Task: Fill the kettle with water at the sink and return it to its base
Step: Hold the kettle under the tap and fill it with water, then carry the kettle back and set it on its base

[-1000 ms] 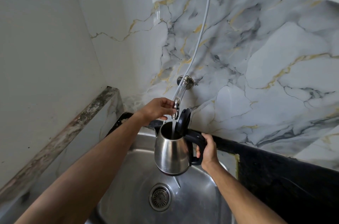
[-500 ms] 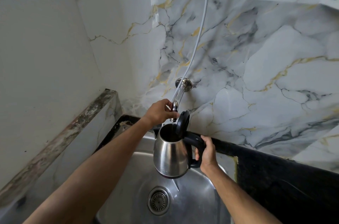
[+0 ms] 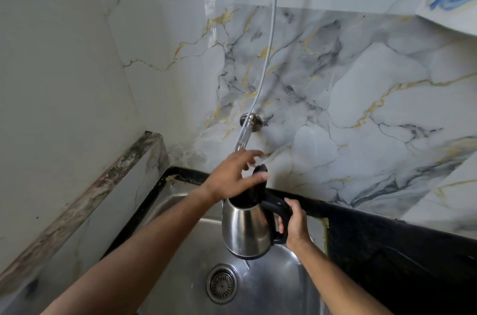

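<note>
A stainless-steel kettle (image 3: pixel 245 229) with a black handle hangs over the steel sink (image 3: pixel 180 211), held upright. My right hand (image 3: pixel 295 227) grips its handle from the right. The black lid (image 3: pixel 260 180) stands open at the kettle's mouth. My left hand (image 3: pixel 232 175) hovers over the opening just below the tap spout (image 3: pixel 244 134), fingers spread, thumb against the lid's front. No water stream shows under the spout. The kettle's base is not in view.
The drain (image 3: pixel 222 283) lies below the kettle in the basin. A black counter (image 3: pixel 387 237) runs to the right of the sink. A white hose (image 3: pixel 271 38) hangs down the marble wall to the tap. A low marble ledge (image 3: pixel 85 193) borders the left.
My left hand has let go of the tap and dropped to the lid, fingers spreading. The water stream seen a second ago is gone. The kettle has shifted slightly right.
</note>
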`<action>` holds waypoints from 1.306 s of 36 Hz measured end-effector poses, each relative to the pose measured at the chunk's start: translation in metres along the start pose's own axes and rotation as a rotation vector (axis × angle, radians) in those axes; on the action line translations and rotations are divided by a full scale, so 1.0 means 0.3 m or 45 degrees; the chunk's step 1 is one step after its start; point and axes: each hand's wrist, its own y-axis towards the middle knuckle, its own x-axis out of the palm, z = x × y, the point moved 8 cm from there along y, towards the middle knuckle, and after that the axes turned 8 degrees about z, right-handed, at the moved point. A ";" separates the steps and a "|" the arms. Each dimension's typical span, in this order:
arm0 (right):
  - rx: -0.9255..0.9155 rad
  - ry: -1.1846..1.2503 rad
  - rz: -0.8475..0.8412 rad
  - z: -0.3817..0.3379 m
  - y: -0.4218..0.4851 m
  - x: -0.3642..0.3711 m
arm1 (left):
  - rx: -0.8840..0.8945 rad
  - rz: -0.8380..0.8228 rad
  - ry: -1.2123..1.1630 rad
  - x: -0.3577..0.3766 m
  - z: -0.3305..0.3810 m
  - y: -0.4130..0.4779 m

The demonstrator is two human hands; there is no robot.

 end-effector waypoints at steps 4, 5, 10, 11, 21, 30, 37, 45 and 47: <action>0.037 -0.006 0.037 0.009 -0.042 -0.065 | 0.094 -0.109 0.120 0.043 0.051 -0.056; 0.044 0.003 0.058 0.008 -0.054 -0.088 | 0.052 -0.099 0.125 0.038 0.047 -0.069; 0.010 0.067 0.115 -0.038 -0.109 -0.184 | -0.139 -0.165 0.151 0.070 0.021 -0.185; -0.008 0.072 0.117 -0.050 -0.118 -0.198 | -0.164 -0.173 0.161 0.082 0.022 -0.208; -0.075 0.119 0.109 -0.131 -0.219 -0.354 | -0.131 -0.099 0.098 0.163 0.233 -0.300; -0.111 0.107 0.142 -0.167 -0.297 -0.564 | -0.231 -0.249 -0.070 0.284 0.450 -0.370; -0.122 0.156 0.184 -0.218 -0.353 -0.799 | -0.163 -0.273 -0.061 0.411 0.630 -0.396; -0.156 0.209 0.230 -0.292 -0.403 -1.070 | -0.937 -0.154 -0.709 0.598 0.618 -0.500; -0.144 0.229 0.233 -0.300 -0.414 -1.144 | -1.069 -0.334 -0.822 0.691 0.638 -0.539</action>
